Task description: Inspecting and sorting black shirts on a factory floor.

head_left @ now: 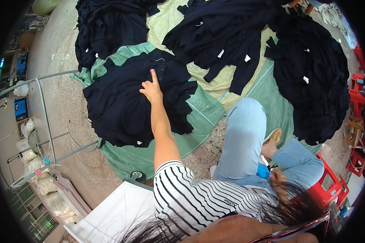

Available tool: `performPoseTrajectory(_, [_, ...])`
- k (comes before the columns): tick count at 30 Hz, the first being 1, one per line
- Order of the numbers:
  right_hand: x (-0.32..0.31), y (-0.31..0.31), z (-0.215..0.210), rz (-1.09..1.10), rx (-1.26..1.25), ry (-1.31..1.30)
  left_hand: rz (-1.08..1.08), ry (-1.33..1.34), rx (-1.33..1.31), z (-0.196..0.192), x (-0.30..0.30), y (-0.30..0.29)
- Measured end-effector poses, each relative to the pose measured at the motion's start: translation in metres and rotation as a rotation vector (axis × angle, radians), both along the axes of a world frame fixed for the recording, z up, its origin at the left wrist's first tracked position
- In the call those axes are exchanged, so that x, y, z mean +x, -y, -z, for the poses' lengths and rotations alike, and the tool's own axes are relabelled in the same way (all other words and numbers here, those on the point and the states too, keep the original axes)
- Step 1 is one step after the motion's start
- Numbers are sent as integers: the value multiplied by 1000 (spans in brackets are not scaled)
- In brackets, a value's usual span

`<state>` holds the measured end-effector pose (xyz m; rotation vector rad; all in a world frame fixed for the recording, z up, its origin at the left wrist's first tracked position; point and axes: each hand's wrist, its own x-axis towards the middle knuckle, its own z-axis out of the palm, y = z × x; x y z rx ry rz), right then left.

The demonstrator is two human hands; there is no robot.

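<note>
My left hand (151,90) reaches over a pile of black knit garments (123,103). Its index finger is stretched out toward a row of buttons, and the fingers are apart with nothing held. Beside the fingertip, a small white loop or thread (160,60) lies on the dark cloth. My right hand (278,179) rests in my lap on light blue jeans, its fingers curled. A bright blue object (263,171) shows next to it, partly hidden; whatever the right hand may hold cannot be made out.
More black garment piles (227,32) with white tags spread ahead and to the right (312,81), on green and yellow woven sheets (205,107). A metal pipe frame (44,113) stands left. Red plastic stools (328,182) are at right, a white board (113,212) at lower left.
</note>
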<state>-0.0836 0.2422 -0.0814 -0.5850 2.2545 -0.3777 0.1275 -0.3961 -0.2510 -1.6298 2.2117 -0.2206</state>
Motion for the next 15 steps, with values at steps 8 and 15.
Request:
performPoseTrajectory(8, [0,-3,7,-25,-14,-8,-220,-797,-234,-39,56,3])
performPoseTrajectory(15, [-11,5,17,-171,-106,-1,-522,-1710,-446,-175,179,-49])
